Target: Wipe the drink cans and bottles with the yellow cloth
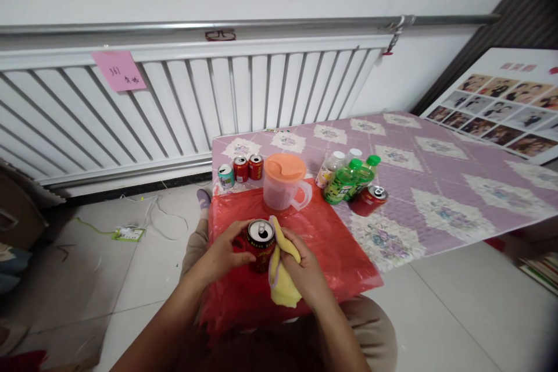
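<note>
Red can (260,247), upright, silver top with pull tab, on red plastic sheet (340,250) at near end of table (436,186). Left hand (224,253): fingers wrapped round can's left side. Right hand (305,267): fingers closed on yellow cloth (282,285), cloth pressed to can's right side. Behind: orange-lidded pitcher (285,182); three small cans (240,170) in row at far left corner; green bottles (349,181) with another red can (369,199) lying beside them.

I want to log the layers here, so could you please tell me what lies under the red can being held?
A red plastic sheet lies under the red can, draped over the person's lap. The can's base is hidden by the left hand and yellow cloth.
</note>
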Available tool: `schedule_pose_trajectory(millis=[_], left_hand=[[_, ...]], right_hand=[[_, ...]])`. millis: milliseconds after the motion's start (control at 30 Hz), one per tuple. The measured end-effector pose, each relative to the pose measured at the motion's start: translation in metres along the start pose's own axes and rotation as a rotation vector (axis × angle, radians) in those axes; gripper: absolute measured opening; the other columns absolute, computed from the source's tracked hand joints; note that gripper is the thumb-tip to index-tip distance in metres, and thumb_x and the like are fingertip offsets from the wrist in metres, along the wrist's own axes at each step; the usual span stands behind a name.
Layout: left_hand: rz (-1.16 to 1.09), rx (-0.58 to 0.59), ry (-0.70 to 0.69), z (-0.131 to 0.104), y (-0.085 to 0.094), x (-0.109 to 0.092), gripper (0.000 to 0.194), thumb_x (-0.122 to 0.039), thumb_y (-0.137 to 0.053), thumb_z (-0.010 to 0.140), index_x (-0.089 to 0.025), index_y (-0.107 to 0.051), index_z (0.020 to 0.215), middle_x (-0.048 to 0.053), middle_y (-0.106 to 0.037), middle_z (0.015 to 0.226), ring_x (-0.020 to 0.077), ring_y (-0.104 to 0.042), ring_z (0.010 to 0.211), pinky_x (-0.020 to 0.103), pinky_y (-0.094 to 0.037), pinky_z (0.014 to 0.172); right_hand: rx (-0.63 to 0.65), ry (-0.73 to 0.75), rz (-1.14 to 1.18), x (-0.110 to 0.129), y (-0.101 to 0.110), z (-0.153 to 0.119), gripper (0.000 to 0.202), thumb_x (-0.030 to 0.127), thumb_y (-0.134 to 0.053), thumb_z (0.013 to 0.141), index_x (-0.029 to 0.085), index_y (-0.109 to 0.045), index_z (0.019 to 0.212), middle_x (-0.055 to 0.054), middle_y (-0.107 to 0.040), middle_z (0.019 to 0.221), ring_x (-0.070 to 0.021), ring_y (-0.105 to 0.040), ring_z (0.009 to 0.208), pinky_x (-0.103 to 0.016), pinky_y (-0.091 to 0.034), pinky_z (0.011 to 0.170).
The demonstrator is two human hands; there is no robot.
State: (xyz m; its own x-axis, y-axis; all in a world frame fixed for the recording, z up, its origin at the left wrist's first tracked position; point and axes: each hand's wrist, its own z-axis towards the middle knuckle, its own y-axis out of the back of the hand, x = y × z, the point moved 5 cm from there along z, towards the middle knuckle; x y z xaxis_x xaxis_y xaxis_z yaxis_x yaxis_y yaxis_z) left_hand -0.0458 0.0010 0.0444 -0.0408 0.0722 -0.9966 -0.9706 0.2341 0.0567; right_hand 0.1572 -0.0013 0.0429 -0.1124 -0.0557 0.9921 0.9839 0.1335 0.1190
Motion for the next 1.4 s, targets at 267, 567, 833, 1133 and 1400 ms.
schedule_pose_trajectory(millis=[267,567,833,1133,1400], left_hand=[[-0.074,-0.101,-0.039,0.002,-0.016,0.007,0.069,-0.031,-0.087,0.061,-0.021,-0.050,0.119,0.012,-0.063,0.123,0.0296,-0.061,0.118,0.045,-0.048,0.103],[0.212,-0.481,-0.023,0.003,-0.008,0.013,0.080,-0.023,-0.083,0.059,-0.020,-0.049,0.132,0.011,-0.061,0.127,0.0300,-0.060,0.119,0.045,-0.050,0.101],[0.020,-0.273,-0.059,-0.001,-0.014,0.003,0.059,-0.032,-0.066,0.082,-0.022,-0.047,0.137,0.011,-0.057,0.140,0.0269,-0.055,0.129,0.045,-0.043,0.111],[-0.131,-0.073,0.054,0.001,-0.002,0.006,0.078,-0.039,-0.087,0.065,-0.022,-0.054,0.133,0.013,-0.061,0.133,0.0321,-0.055,0.124,0.043,-0.047,0.101],[-0.236,0.004,0.008,0.004,-0.016,0.005,0.085,-0.047,-0.093,0.052,-0.021,-0.056,0.124,0.014,-0.062,0.131,0.0338,-0.054,0.127,0.049,-0.038,0.111]], right_hand=[[-0.030,0.111,-0.075,0.007,-0.004,0.001,0.048,0.018,-0.052,0.079,0.025,-0.063,0.125,-0.006,-0.065,0.129,-0.0231,-0.059,0.120,-0.041,-0.045,0.106],[-0.123,0.269,-0.304,-0.014,-0.030,-0.015,0.055,0.018,-0.054,0.080,0.023,-0.057,0.135,-0.013,-0.049,0.147,-0.0291,-0.045,0.137,-0.054,-0.037,0.113],[-0.162,0.216,-0.207,-0.011,-0.018,-0.008,0.053,0.016,-0.056,0.078,0.025,-0.061,0.131,-0.010,-0.053,0.144,-0.0260,-0.047,0.135,-0.049,-0.038,0.114],[-0.037,0.137,-0.027,0.006,-0.001,-0.004,0.046,0.016,-0.058,0.076,0.026,-0.066,0.121,-0.007,-0.062,0.133,-0.0243,-0.055,0.127,-0.045,-0.041,0.110],[-0.035,0.136,-0.047,0.006,-0.001,-0.007,0.047,0.017,-0.056,0.077,0.025,-0.064,0.123,-0.008,-0.060,0.136,-0.0244,-0.054,0.128,-0.047,-0.041,0.110]])
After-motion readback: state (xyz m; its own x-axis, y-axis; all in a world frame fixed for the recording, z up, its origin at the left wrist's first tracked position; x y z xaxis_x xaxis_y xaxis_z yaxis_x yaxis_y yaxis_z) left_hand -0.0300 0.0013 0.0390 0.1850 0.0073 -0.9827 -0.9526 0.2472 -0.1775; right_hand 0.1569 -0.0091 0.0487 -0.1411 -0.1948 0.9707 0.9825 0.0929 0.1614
